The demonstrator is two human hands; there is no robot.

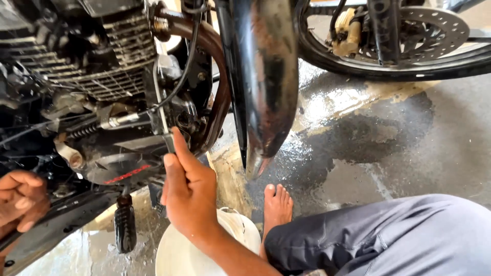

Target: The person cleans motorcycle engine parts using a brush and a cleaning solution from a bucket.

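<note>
I crouch beside a black motorcycle engine (pixel 102 56). My right hand (pixel 186 189) grips a thin metal tool (pixel 162 115) that runs up to the engine's lower right side, next to the rusty exhaust pipe (pixel 215 66). My left hand (pixel 20 197) is curled closed at the far left edge, resting on a dark part under the engine; whether it holds anything is hidden. A black footpeg (pixel 125 225) hangs below the engine between the hands.
A white bowl (pixel 179 255) sits on the wet concrete floor (pixel 368 143) under my right forearm. The black front fender (pixel 266 76) hangs down at the centre, the front wheel with brake disc (pixel 440 30) behind it. My bare foot (pixel 277 204) and grey-trousered knee (pixel 388 235) are at the lower right.
</note>
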